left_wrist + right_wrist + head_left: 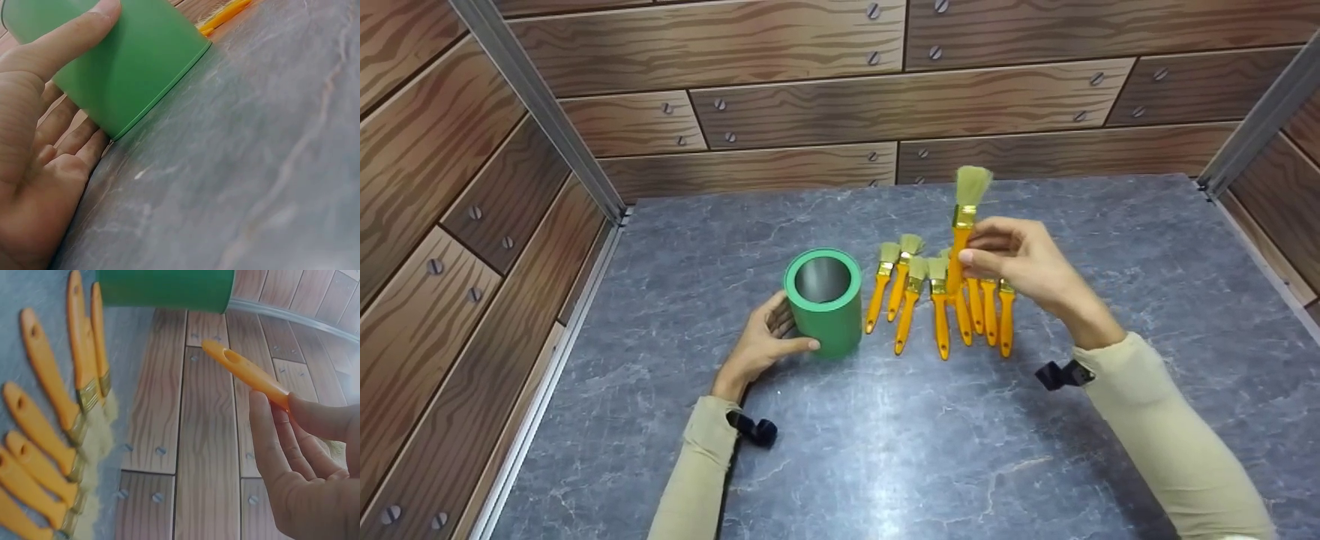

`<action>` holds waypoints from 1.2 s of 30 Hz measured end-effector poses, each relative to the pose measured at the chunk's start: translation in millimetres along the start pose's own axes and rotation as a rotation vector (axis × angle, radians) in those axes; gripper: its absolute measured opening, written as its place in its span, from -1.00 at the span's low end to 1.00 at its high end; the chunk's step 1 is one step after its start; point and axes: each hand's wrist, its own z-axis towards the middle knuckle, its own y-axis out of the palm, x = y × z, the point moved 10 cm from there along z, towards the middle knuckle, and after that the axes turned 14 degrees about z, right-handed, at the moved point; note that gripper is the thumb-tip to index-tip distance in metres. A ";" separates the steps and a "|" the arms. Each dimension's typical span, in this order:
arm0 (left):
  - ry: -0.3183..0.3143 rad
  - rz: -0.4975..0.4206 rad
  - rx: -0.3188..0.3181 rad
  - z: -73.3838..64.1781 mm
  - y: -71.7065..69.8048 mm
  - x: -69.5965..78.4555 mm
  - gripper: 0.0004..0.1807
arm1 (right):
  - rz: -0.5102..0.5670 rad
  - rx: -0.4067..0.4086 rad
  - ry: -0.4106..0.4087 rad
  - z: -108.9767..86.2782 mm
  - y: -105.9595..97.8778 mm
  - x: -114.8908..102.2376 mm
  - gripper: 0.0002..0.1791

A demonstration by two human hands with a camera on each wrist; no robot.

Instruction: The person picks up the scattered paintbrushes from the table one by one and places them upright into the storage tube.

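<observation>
My right hand (1024, 262) pinches a paintbrush (960, 240) by its orange handle between thumb and fingers. The brush is raised over the others, its pale bristles pointing up. In the right wrist view the free end of its handle (244, 371) sticks out past my fingertips. A green cylindrical container (829, 322) stands upright on the table, with a round opening at the top and a dark grey inside. Around its left side curls my left hand (765, 341), thumb across the front (84, 36) and fingers behind.
Several more paintbrushes (942, 322) with orange handles lie in a loose row right of the container, bristles toward the back wall. The grey marbled table (885, 450) is bounded by wood-patterned panels (802, 112) and metal corner posts (547, 112).
</observation>
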 end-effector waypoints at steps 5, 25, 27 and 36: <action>-0.006 0.006 0.000 0.0 -0.5 -0.7 0.11 | 0.015 -0.014 -0.034 8.4 15.1 -8.8 -0.68; -0.019 0.025 0.008 -1.4 -1.1 -2.5 0.07 | 0.049 -0.096 -0.111 37.3 77.3 -36.6 -0.76; -0.025 0.026 0.011 -1.4 -1.6 -3.1 0.07 | 0.060 -0.099 -0.119 40.0 82.4 -38.5 -0.77; -0.019 0.025 0.012 -1.4 -1.7 -3.1 0.07 | 0.090 -0.098 -0.137 51.6 108.2 -36.5 -0.76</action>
